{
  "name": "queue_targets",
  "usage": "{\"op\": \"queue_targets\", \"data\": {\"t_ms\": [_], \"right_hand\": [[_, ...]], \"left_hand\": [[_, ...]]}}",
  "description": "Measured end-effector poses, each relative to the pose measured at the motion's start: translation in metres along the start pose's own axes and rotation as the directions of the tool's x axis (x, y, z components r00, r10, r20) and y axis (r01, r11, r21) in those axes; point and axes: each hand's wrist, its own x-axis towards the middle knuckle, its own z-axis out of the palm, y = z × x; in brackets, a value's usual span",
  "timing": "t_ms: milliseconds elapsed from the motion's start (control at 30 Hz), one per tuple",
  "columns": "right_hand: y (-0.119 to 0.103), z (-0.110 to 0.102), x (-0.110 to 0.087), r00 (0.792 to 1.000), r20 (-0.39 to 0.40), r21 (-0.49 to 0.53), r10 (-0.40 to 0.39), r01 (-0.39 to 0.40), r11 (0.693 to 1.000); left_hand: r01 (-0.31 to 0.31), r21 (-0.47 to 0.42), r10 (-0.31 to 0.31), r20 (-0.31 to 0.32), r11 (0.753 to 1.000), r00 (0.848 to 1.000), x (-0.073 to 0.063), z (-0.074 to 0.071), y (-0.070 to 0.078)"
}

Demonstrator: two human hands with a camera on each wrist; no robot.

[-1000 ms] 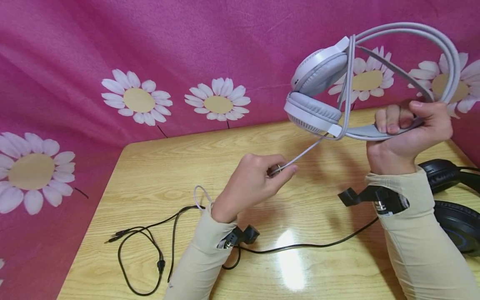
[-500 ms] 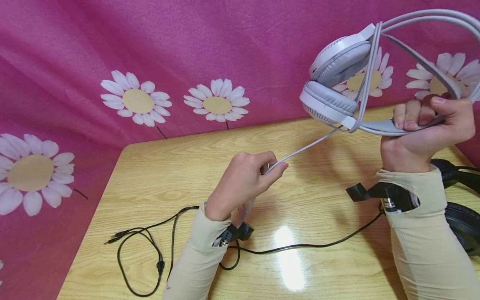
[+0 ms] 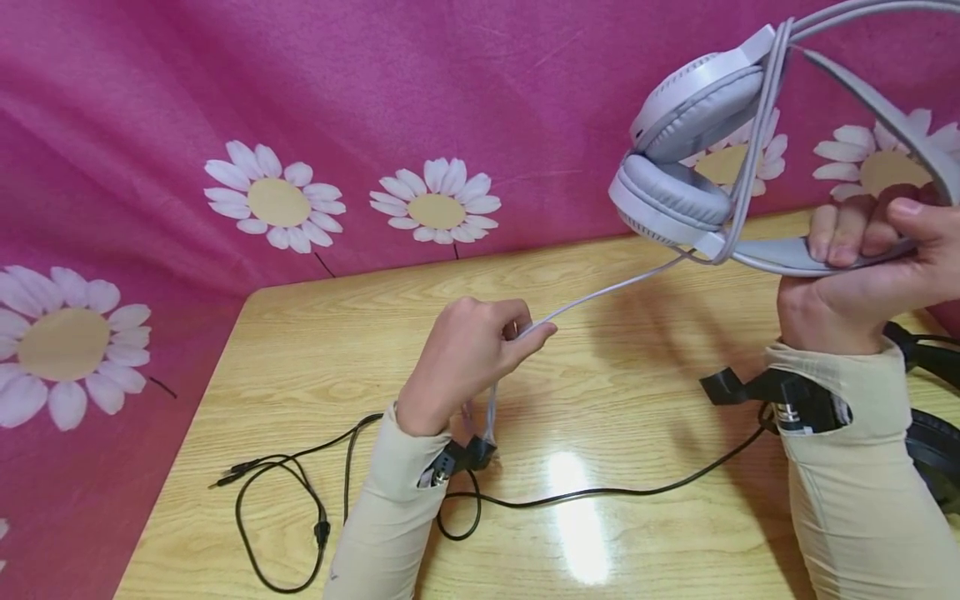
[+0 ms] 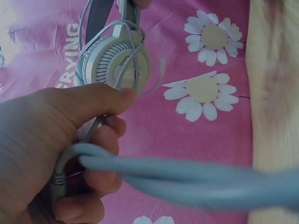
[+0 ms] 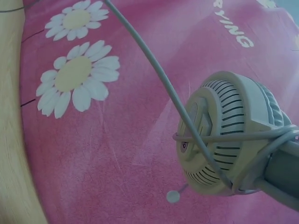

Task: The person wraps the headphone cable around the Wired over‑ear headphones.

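Observation:
White headphones [image 3: 667, 196] with grey cushions are held up at the right, above the table. My right hand [image 3: 873, 258] grips their headband, fingers curled round the lower side. Several turns of the grey cable [image 3: 759, 137] wrap round the headband beside the ear cups. From there one strand runs taut down-left to my left hand [image 3: 468, 358], which pinches it between thumb and fingers. In the left wrist view, folded cable [image 4: 187, 175] hangs out of the curled fingers. The right wrist view shows a vented ear cup [image 5: 224, 130] with cable across it; the right hand is outside that view.
Black headphones [image 3: 933, 454] lie at the table's right, partly behind the right forearm. Their black cable [image 3: 600, 493] crosses the wooden table [image 3: 337, 333] to a loop and plugs [image 3: 232, 475] at the left. A pink flowered cloth [image 3: 525, 100] hangs behind.
My right hand and the white headphones have moved right, partly out of the head view. My left hand has drifted slightly left, and more cable stretches between the hands.

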Motion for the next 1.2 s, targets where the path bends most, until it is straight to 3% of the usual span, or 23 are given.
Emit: {"op": "queue_targets", "data": {"t_ms": [367, 633, 767, 1000, 1100, 1200], "right_hand": [[-0.004, 0.005, 0.004, 0.997, -0.076, 0.059, -0.024, 0.028, 0.998], [-0.01, 0.006, 0.003, 0.997, -0.078, 0.106, -0.014, 0.022, 0.994], [-0.011, 0.006, 0.003, 0.997, -0.08, 0.107, -0.013, 0.021, 0.994], [-0.005, 0.004, 0.003, 0.999, -0.021, -0.023, -0.033, 0.033, 0.999], [-0.001, 0.0, 0.002, 0.999, 0.016, -0.135, -0.04, 0.042, 0.99], [0.002, -0.005, 0.0, 0.997, 0.072, -0.253, -0.03, 0.047, 0.966]], "left_hand": [[0.05, 0.011, -0.05, -0.002, 0.999, 0.999, 0.0, -0.003, -0.007], [0.098, 0.014, -0.098, 0.015, 0.995, 0.995, 0.001, -0.004, -0.012], [0.084, 0.009, -0.084, 0.012, 0.996, 0.996, 0.001, -0.002, -0.015], [0.08, -0.118, -0.08, 0.01, 0.99, 0.997, 0.0, -0.004, -0.014], [0.072, -0.144, -0.08, -0.054, 0.987, 0.995, -0.001, -0.008, -0.012], [0.024, -0.129, -0.046, -0.166, 0.991, 0.985, -0.001, -0.01, -0.01]]}}
